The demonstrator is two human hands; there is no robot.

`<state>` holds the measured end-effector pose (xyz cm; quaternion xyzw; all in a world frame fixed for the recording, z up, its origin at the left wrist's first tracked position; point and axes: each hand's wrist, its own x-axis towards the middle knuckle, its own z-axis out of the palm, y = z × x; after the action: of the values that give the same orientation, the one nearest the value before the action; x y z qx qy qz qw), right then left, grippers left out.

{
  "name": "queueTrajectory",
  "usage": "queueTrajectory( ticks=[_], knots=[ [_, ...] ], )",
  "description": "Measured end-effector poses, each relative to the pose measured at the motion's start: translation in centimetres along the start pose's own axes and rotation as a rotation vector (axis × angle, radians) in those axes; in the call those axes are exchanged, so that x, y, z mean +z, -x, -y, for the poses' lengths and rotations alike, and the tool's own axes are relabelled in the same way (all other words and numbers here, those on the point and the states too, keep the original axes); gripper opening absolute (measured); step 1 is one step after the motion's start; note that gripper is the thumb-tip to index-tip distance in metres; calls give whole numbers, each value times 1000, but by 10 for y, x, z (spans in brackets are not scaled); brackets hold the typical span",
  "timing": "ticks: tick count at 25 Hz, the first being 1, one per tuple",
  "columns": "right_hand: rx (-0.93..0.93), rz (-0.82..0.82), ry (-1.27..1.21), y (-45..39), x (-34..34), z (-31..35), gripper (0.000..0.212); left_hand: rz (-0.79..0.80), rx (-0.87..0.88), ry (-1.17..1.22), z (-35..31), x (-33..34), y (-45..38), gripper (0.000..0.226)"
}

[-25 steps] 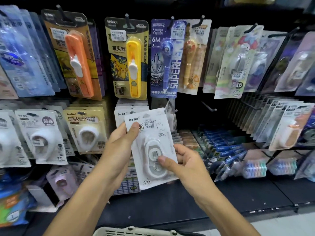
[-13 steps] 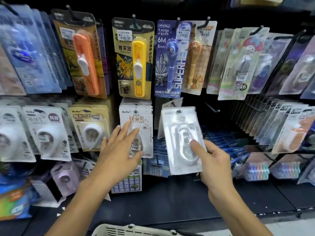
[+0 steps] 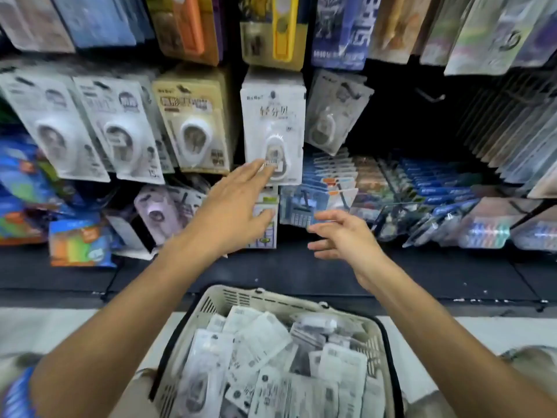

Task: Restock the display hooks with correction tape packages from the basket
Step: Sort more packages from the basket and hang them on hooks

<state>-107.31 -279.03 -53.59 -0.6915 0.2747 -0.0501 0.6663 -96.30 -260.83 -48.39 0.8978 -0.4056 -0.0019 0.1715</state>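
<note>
A beige basket (image 3: pixel 232 295) sits low in front of me, filled with several white correction tape packages (image 3: pixel 265 345). On the display, a white package (image 3: pixel 272 116) hangs on a hook at centre. A clear-backed package (image 3: pixel 334 113) hangs tilted on the hook to its right. My left hand (image 3: pixel 238 206) is stretched out with straight fingers, its fingertips at the lower edge of the white package. My right hand (image 3: pixel 343 236) hovers open and empty below the tilted package, touching nothing.
More white tape packages (image 3: pixel 120 128) and a beige one (image 3: pixel 193 122) hang to the left. Tall carded items (image 3: pixel 281 28) hang in the row above. Blue packs (image 3: pixel 422 182) fill racks on the right. A black shelf (image 3: pixel 301 273) runs under the hooks.
My right hand has let go of the package, which now hangs on the hook right of centre. Both hands have dropped lower, and my view has tipped down onto the basket.
</note>
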Motion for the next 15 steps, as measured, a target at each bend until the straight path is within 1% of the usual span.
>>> queueTrajectory(
  ticks=[1, 2, 3, 4, 5, 6, 7, 8, 9, 10, 11, 12, 13, 15],
  knots=[
    [26, 94, 175, 1, 14, -21, 15, 142, 7, -34, 6, 10, 14, 75],
    [-12, 201, 422, 2, 28, -46, 15, 326, 17, -83, 14, 23, 29, 74],
    [-89, 318, 721, 3, 39, -73, 21, 531, 13, -131, 22, 36, 47, 73],
    [-157, 447, 1024, 7, 49, -102, 30, 721, -12, -175, 30, 50, 65, 71],
    [-203, 577, 1285, 13, 54, -129, 42, 869, -60, -208, 38, 62, 82, 69],
    [-205, 707, 1465, 20, 56, -155, 58, 965, -116, -225, 48, 73, 100, 67],
    [-176, 832, 1562, 27, 57, -177, 77, 1006, -153, -235, 58, 81, 116, 67],
    [-133, 942, 1597, 35, 57, -196, 96, 1010, -168, -244, 69, 87, 130, 66],
    [-82, 1018, 1601, 43, 57, -211, 114, 1000, -173, -247, 79, 92, 142, 65],
    [-45, 1053, 1600, 50, 59, -223, 127, 996, -176, -242, 89, 96, 152, 64],
    [-28, 1054, 1607, 57, 61, -233, 135, 999, -180, -235, 96, 99, 160, 64],
    [-36, 1024, 1623, 64, 65, -241, 139, 1010, -187, -233, 101, 101, 166, 64],
    [-53, 981, 1645, 69, 70, -247, 138, 1027, -196, -230, 103, 103, 171, 63],
    [-116, 909, 1664, 73, 79, -252, 126, 1056, -207, -206, 105, 109, 175, 63]
  ],
)
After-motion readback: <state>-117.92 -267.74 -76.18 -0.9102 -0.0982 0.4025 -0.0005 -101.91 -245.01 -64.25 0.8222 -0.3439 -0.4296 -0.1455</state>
